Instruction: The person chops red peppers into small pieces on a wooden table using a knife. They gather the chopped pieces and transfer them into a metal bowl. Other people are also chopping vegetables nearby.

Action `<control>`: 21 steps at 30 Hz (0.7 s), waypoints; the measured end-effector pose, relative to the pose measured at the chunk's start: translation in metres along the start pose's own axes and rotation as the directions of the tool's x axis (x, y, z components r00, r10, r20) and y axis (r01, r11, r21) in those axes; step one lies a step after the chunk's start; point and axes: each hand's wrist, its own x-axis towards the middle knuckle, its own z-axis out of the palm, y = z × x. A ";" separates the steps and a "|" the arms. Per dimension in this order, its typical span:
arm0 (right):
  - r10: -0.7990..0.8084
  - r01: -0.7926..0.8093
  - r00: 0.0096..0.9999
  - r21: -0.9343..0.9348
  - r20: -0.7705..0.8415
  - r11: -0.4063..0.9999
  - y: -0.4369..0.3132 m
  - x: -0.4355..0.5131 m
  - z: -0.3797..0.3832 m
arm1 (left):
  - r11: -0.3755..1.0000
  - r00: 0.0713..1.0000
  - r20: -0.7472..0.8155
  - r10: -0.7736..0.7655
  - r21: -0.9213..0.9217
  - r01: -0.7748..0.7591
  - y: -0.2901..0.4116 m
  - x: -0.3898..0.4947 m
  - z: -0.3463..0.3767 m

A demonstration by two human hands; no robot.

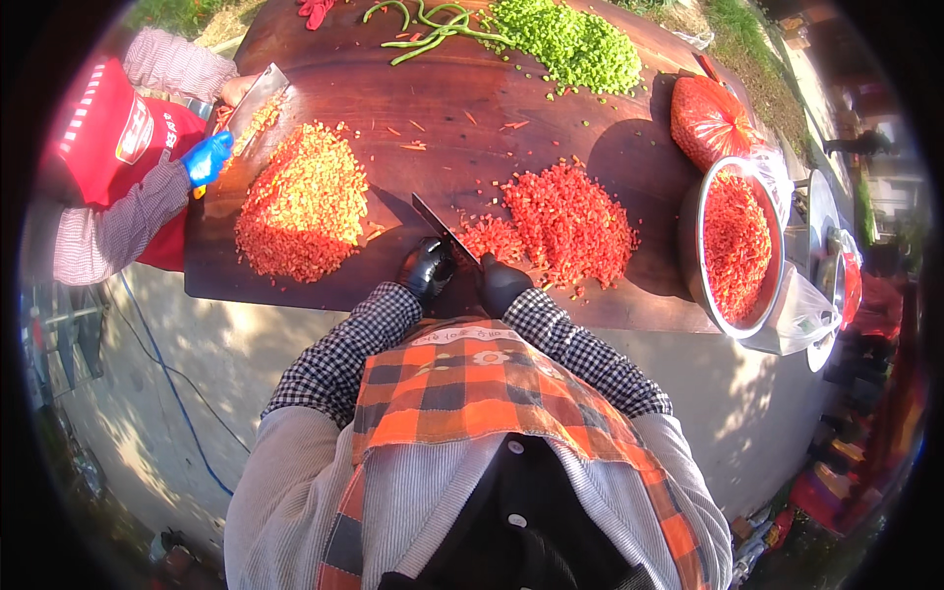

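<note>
Near the front edge of the dark wooden table [413,166], my right hand [506,285], in a black glove, grips the near end of a knife or cleaver [442,228]. Its blade slants away to the far left. My left hand [427,270], also black-gloved, is curled close beside the blade's left side; whether it holds anything is hidden. A small heap of diced red pepper or carrot [490,237] lies just right of the blade and runs into a larger red diced heap [571,225]. An orange diced heap [302,203] sits to the left.
At the left a co-worker's blue-gloved hand [208,158] is beside a broad cleaver [254,103]. Chopped green beans [568,48] and whole long beans [435,33] lie at the far side. A metal bowl [693,243] of red pieces and a filled red mesh bag [708,122] stand right.
</note>
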 end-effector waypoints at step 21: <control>-0.086 0.085 0.994 0.023 0.072 0.996 -0.005 0.002 0.004 | 0.995 0.997 -0.034 -0.064 -0.080 0.061 -0.009 -0.012 -0.005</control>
